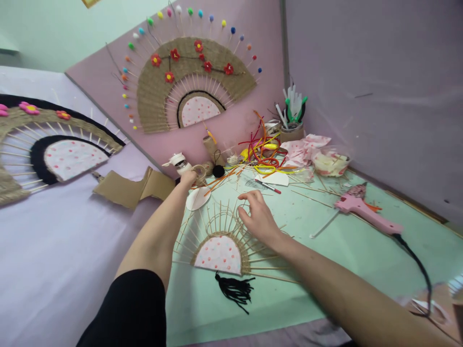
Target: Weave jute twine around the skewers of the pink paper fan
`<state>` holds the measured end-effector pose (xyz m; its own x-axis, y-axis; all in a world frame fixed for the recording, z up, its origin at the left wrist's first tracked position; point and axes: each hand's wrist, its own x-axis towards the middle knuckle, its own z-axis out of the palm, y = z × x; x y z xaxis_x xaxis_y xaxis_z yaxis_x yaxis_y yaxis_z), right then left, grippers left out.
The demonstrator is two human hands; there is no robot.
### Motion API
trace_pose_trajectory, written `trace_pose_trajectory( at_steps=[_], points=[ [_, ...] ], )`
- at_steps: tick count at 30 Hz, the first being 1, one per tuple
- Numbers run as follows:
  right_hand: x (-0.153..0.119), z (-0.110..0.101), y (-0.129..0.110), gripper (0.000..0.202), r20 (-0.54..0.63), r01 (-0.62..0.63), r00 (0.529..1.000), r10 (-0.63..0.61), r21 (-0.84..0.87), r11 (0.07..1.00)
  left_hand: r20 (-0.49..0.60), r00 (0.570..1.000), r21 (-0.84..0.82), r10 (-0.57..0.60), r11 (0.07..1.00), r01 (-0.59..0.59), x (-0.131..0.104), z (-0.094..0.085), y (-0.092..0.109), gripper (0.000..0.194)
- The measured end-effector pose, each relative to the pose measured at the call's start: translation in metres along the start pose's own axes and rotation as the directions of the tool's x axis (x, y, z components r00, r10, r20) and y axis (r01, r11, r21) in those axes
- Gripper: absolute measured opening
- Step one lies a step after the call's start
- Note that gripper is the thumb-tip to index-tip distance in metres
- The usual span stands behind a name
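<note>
A small fan frame of thin sticks lies on the green table, with a pink-dotted white half circle (pixel 218 254) edged in woven twine (pixel 246 255). A black tassel (pixel 236 290) lies below its flat edge. My left hand (pixel 188 179) is stretched to the back, closed on a coil of twine (pixel 199 173) beside a white-lidded jar (pixel 179 163). My right hand (pixel 258 217) hovers over the fan's upper right sticks, thumb and fingers apart, with loose loops of twine near it.
A pink glue gun (pixel 369 214) lies at the right, its black cord (pixel 419 265) trailing forward. Coloured pipe cleaners (pixel 265 154), a pen (pixel 267 186) and a cup of glue sticks (pixel 292 130) stand or lie behind. Brown cardboard (pixel 125 188) is at the left; a large fan (pixel 195 62) hangs behind.
</note>
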<state>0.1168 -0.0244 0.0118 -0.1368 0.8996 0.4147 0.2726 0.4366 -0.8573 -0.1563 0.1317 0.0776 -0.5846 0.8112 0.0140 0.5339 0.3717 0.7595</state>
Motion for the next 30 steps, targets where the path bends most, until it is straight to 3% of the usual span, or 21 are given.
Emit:
trace_pose_trajectory(
  at_steps=[3, 8, 12, 17, 20, 22, 25, 28, 30],
  points=[
    [0.005, -0.006, -0.003, 0.014, -0.154, 0.041, 0.988, -0.013, 0.181, 0.983, 0.108, 0.99, -0.143, -0.092, 0.984, 0.107, 0.002, -0.003, 0.014, 0.037],
    [0.011, -0.018, -0.007, 0.012, -0.399, 0.167, 0.916, -0.033, 0.304, 0.938, 0.234, 0.972, -0.377, -0.026, 0.919, 0.115, -0.009, -0.005, 0.034, 0.03],
    [0.014, -0.021, -0.005, 0.01, -0.446, 0.178, 0.895, -0.005, 0.346, 0.921, 0.33, 0.944, -0.391, -0.007, 0.909, 0.144, -0.038, -0.004, 0.028, 0.026],
    [0.018, -0.022, 0.0, 0.007, -0.316, -0.014, 0.932, 0.178, 0.459, 0.888, 0.493, 0.87, -0.338, 0.002, 0.922, 0.189, -0.104, -0.024, 0.005, 0.031],
    [0.02, -0.021, 0.004, 0.013, -0.107, -0.127, 0.982, 0.157, 0.25, 0.96, 0.548, 0.832, -0.403, 0.081, 0.897, 0.178, -0.163, -0.047, -0.018, 0.034],
    [0.019, -0.018, 0.007, 0.015, 0.075, -0.121, 0.99, 0.115, 0.077, 0.99, 0.484, 0.873, -0.479, 0.059, 0.853, 0.208, -0.206, -0.063, -0.038, 0.036],
    [0.012, -0.01, 0.009, 0.011, 0.26, -0.047, 0.964, 0.054, -0.033, 0.998, 0.375, 0.924, -0.585, -0.078, 0.753, 0.301, -0.268, -0.078, -0.072, 0.036],
    [0.003, -0.001, 0.01, 0.01, 0.379, 0.026, 0.925, 0.029, -0.14, 0.99, 0.289, 0.93, -0.67, -0.227, 0.646, 0.365, -0.315, -0.084, -0.1, 0.034],
    [-0.002, 0.003, 0.012, 0.012, 0.428, 0.062, 0.903, 0.032, -0.203, 0.977, 0.296, 0.907, -0.71, -0.3, 0.566, 0.419, -0.333, -0.084, -0.111, 0.035]
  ],
)
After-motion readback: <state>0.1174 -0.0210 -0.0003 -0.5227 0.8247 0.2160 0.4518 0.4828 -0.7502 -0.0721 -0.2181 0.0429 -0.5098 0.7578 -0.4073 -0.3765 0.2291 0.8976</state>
